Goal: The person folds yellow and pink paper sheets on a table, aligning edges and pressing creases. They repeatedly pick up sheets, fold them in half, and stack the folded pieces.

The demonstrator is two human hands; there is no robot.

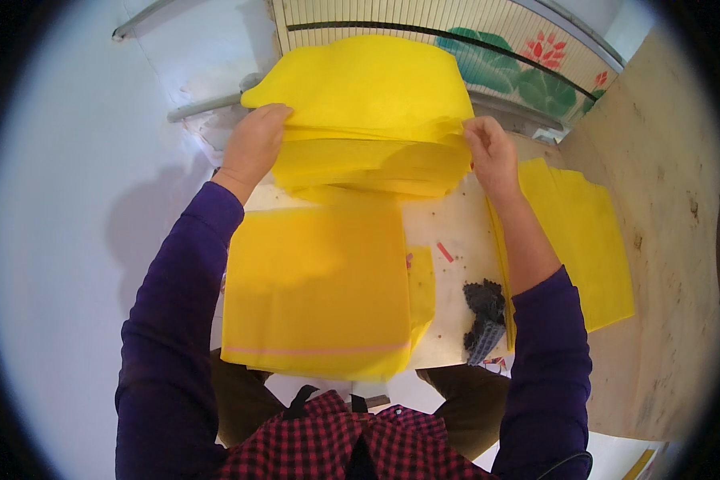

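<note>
Yellow sheet (368, 88) between hands (254, 146), mostly beyond them; fingers pinching opposite sides.

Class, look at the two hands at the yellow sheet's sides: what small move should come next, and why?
Probably lift the yellow sheet slightly, keeping both hands level. The left hand and right hand appear to grip its opposite sides, and more yellow layers lie close under its near edge, so a small lift might separate it cleanly.

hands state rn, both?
Left hand: closed, holding the left edge of the upper yellow sheet.
Right hand: closed, fingers pinching the same sheet's right edge.
</note>
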